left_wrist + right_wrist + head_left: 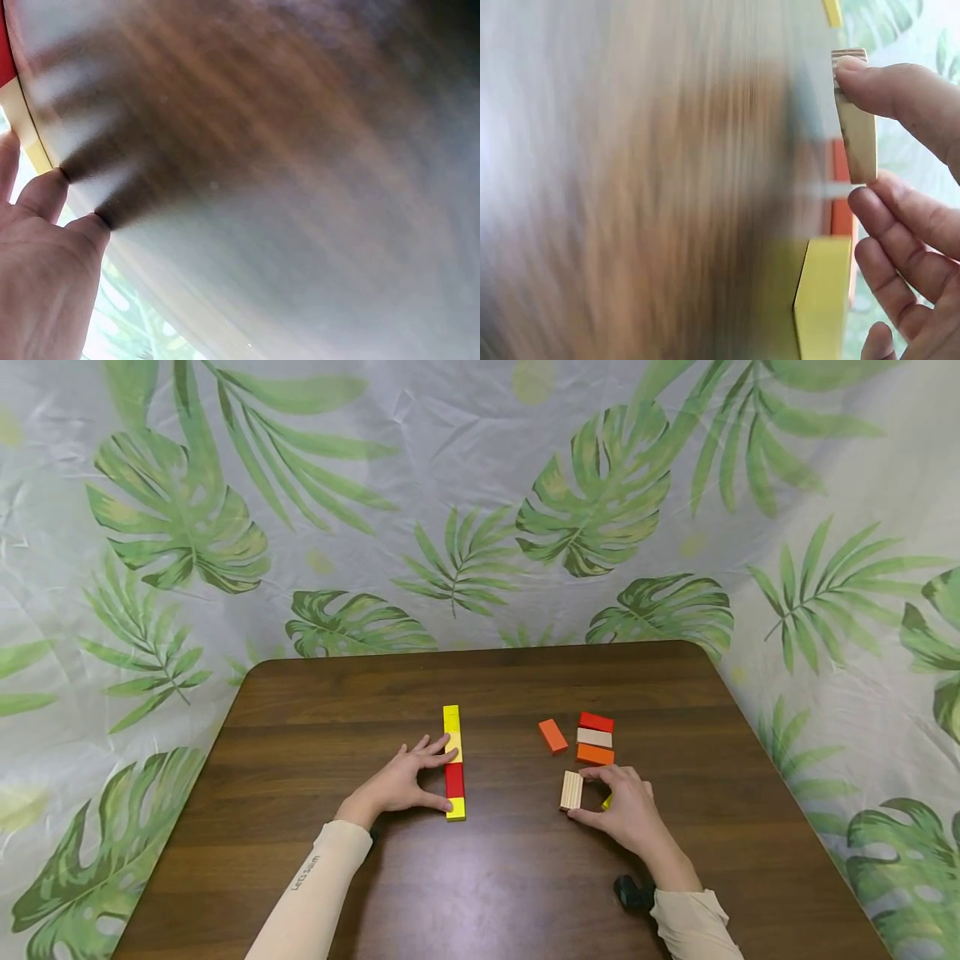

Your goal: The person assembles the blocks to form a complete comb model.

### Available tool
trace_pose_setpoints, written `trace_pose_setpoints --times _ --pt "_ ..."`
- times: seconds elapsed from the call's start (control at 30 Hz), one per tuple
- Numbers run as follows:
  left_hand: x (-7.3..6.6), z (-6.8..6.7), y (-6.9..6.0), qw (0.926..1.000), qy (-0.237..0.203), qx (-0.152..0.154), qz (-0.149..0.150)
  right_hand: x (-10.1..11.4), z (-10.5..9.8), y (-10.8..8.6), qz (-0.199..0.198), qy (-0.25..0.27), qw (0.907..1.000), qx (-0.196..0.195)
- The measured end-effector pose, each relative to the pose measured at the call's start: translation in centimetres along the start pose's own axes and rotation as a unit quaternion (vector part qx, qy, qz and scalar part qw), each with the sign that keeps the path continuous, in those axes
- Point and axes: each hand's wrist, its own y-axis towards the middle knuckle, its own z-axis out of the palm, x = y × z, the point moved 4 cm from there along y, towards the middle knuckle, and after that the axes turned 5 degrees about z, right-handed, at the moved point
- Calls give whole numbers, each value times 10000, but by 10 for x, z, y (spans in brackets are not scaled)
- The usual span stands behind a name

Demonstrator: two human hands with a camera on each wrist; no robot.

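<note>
A straight row of small wooden blocks lies on the table: a yellow block [452,717] at the far end, a pale block [454,743], a red block [454,780] and a near yellow block [456,812]. My left hand [401,781] is spread along the row's left side, thumb at the near yellow block, fingertips by the pale one. To the right, my right hand [628,810] pinches a plain wooden block [571,790] between thumb and fingers, holding it by its ends. A yellow block [823,300] is partly hidden beneath this hand in the head view.
Beyond the right hand lie a tilted orange block [552,737] and a small stack-like column of red block [596,722], pale block [595,738] and orange block [595,755]. A leaf-patterned cloth [465,485] hangs behind the dark wooden table [337,693].
</note>
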Motion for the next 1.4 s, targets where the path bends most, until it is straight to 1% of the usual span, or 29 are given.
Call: trace_pose_setpoints --times 0.3,0.4,0.57,0.73,0.87,0.97,1.17,1.4 --pt "1 1 0 10000 4 -11 24 39 16 -13 -515 243 9982 208" --pt "1 1 0 10000 -18 -19 26 54 23 -17 -662 316 9967 337" --pt "1 1 0 10000 9 -31 34 76 35 -24 -762 355 9945 618" --pt "2 1 1 10000 77 -21 18 93 48 -28 -906 424 9911 884" --pt "2 1 1 9999 93 -23 43 105 57 -30 -1013 604 9868 1109" --pt "1 1 1 9999 57 -38 95 111 64 -31 -1133 639 9844 1186" --pt "-1 1 0 9999 5 -69 110 121 73 -32 -1381 568 9813 1217" --pt "0 1 0 9999 53 -109 121 130 79 -31 -1758 599 9766 1085"
